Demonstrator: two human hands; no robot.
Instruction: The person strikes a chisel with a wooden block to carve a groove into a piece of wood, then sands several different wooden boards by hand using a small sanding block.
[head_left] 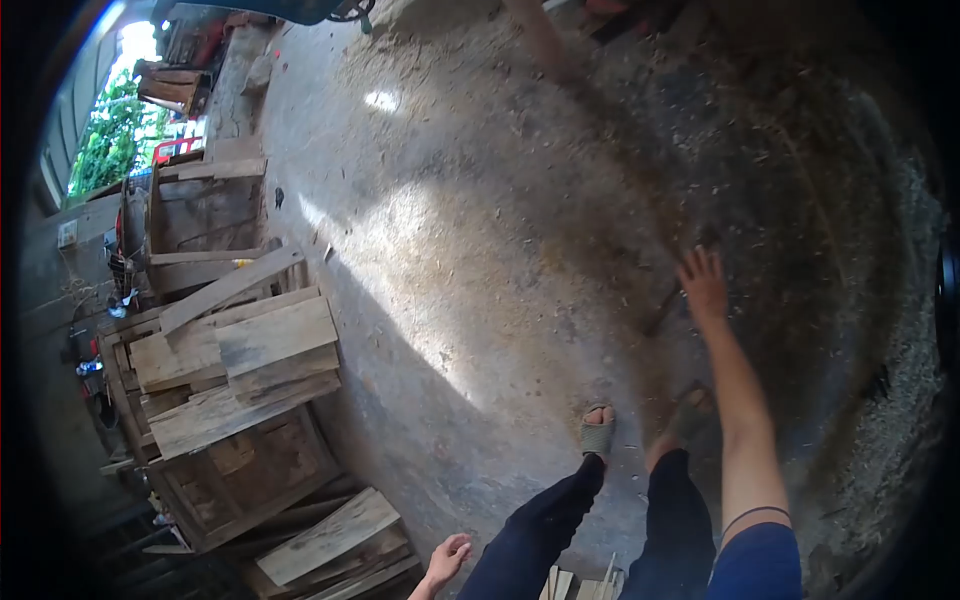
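Dusty floor (pixel 480 300); boards (pixel 328 537) left of left hand (pixel 448 560), well apart from right hand (pixel 706 288).

The person's left foot (pixel 597 430) and right foot (pixel 690 412) are side by side on the floor (pixel 450 200). The right hand (pixel 705 287) is ahead of the right foot, over the floor; whether it touches anything there is too blurred to tell. The left hand (pixel 447 560) is between the left leg (pixel 540 530) and a pile of boards (pixel 335 535). Ahead of that pile, along the left side, comes a wooden panel (pixel 250 465), then more boards (pixel 280 335) lying across one another. Past these, at the far left, plants (pixel 108 140) stand beyond an opening (pixel 140 45). Wood shavings (pixel 890 430) lie along the right side. Wood strips (pixel 560 585) lie behind the feet.
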